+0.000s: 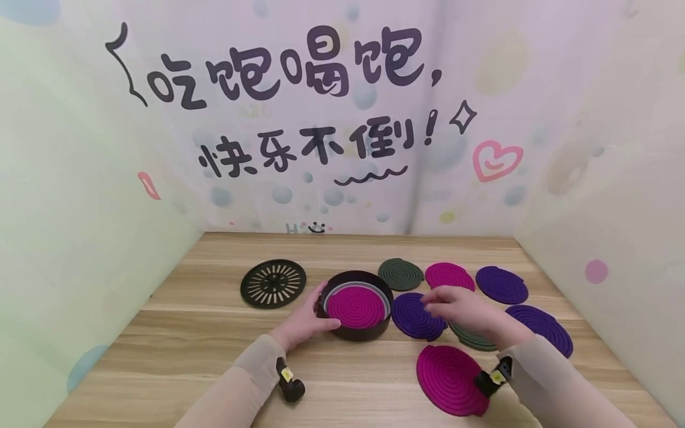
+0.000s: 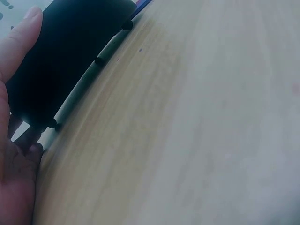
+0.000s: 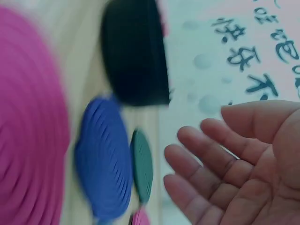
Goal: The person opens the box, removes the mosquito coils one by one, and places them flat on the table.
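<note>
My left hand [image 1: 306, 323] grips the left side of a round black mosquito coil holder [image 1: 357, 334], thumb at the front and fingers round the side. A magenta mosquito coil [image 1: 355, 307] lies inside it, within a grey inner ring. In the left wrist view, the thumb [image 2: 18, 40] lies along the dark wall of the holder [image 2: 70, 51]. My right hand [image 1: 462, 310] hovers over a purple-blue coil [image 1: 414, 318] just right of the holder. Its fingers are spread and loosely bent, with nothing held, as the right wrist view of the hand [image 3: 234, 168] shows.
A slotted black lid [image 1: 273, 284] lies left of the holder. Behind the right hand are a green coil [image 1: 400, 274], a magenta coil [image 1: 451, 276] and a purple coil [image 1: 501, 285]. Another green coil [image 1: 473, 339] is partly hidden under the right arm. A magenta coil [image 1: 452, 380] lies in front.
</note>
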{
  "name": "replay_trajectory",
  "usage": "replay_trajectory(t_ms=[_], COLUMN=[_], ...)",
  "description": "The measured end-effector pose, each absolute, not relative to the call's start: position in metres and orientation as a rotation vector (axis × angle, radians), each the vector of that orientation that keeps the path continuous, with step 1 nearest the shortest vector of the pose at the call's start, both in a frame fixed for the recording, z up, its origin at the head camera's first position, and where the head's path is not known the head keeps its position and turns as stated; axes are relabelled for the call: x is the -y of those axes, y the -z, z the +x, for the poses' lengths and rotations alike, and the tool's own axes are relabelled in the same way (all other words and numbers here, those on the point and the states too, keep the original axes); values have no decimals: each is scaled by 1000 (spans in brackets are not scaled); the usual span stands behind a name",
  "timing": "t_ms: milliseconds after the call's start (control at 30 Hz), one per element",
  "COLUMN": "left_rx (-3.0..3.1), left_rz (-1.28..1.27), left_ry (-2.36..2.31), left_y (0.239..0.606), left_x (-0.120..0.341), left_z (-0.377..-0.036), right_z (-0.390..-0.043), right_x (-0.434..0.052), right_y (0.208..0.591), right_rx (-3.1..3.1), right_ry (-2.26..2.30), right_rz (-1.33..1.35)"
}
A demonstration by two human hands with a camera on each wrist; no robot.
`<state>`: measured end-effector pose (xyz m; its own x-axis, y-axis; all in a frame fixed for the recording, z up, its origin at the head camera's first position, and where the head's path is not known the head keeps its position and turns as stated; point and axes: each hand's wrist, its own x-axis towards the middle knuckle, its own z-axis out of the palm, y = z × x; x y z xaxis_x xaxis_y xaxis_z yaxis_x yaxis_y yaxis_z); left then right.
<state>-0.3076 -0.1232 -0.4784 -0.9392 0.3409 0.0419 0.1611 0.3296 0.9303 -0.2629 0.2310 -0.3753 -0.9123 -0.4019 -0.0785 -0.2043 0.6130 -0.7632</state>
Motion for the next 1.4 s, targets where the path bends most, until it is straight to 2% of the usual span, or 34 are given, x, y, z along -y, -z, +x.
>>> replay_trajectory(t_ms=[267, 667, 1033, 1400], left_rx=[-2421, -2393, -2398, -2410], left_rz=[454, 456, 469, 475], left_ry=[-1666, -1694, -1690, -1685], left_y=[478, 479, 478, 478], left_x=[122, 121, 122, 123], left_z=[-305, -306, -306, -306], right_z=[-292, -316, -328, -328], right_x=[-175, -119, -101, -97], right_y=[379, 398, 413, 412], right_rx=[-2339, -2272, -2385, -2480], right_ry=[1560, 1871, 1829, 1655], right_rz=[-483, -160, -31, -21])
